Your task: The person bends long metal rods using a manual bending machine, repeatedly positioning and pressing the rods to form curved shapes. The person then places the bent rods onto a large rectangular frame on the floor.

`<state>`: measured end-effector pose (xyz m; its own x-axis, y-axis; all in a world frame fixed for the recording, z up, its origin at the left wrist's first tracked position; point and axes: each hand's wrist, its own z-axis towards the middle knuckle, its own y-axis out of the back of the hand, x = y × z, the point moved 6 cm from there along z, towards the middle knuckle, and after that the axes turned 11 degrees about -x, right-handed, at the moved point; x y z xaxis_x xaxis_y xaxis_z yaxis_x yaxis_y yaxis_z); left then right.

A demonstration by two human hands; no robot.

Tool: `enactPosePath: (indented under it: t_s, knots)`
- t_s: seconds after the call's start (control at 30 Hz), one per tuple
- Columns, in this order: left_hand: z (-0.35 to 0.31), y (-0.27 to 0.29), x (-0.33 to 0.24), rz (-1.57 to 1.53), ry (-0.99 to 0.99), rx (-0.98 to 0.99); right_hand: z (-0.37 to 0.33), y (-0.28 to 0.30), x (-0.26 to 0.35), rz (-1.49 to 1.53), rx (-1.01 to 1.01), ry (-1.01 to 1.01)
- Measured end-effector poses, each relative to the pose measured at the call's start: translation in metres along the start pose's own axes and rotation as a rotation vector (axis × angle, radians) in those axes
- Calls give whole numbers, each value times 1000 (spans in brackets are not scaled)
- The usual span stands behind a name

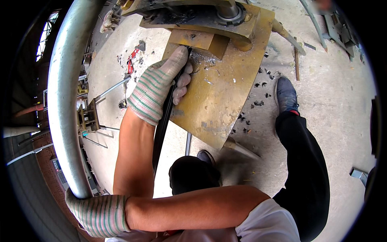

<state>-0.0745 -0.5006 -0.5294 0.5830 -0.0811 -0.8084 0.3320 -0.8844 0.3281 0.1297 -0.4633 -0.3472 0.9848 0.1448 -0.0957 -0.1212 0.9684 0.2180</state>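
My left hand (161, 82), in a striped knit glove, is closed round a long black bar (162, 125). Its thumb lies along the top of the bar, and its fingers curl at the right side. The bar's far end reaches a brass-coloured metal block (197, 39) under the head of a press-like machine (193, 16); the exact contact is hidden by the thumb. My right arm crosses in front of my left one. In a matching glove, my right hand (98, 215) grips the lower end of a thick grey metal pipe (64, 92); its fingertips are mostly hidden.
A worn yellowish metal plate (213, 109) on legs carries the block, with metal crumbs on it. Small black scraps (258, 103) litter the concrete floor (338, 121). A red-handled tool (131, 60) lies beyond my left hand. My shoe (286, 94) stands right of the plate.
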Motion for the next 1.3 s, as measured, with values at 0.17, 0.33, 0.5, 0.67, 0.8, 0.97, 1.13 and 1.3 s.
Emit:
enactPosePath:
  t_s: [0.17, 0.33, 0.5, 0.67, 0.8, 0.97, 1.13, 1.3]
  knots:
    - [3, -3, 2, -3, 4, -4, 6, 21, -7, -38, 272, -37]
    - [6, -5, 4, -12, -3, 11, -12, 12, -22, 97, 95, 41]
    - [7, -8, 3, 23, 8, 1, -14, -6, -7, -9, 10, 14]
    - [0, 1, 4, 14, 24, 8, -9, -1, -8, 63, -46, -59]
    - [9, -12, 4, 9, 39, 77, -12, -10, -15, 114, 3, -131]
    - [7, 0, 3, 16, 26, 80, 5, -1, -22, 158, 42, -193]
    - [12, -6, 6, 14, 26, 107, 18, -12, -33, 140, 16, -336]
    - [10, -5, 6, 11, 13, 119, 30, -20, -35, 92, 47, -398]
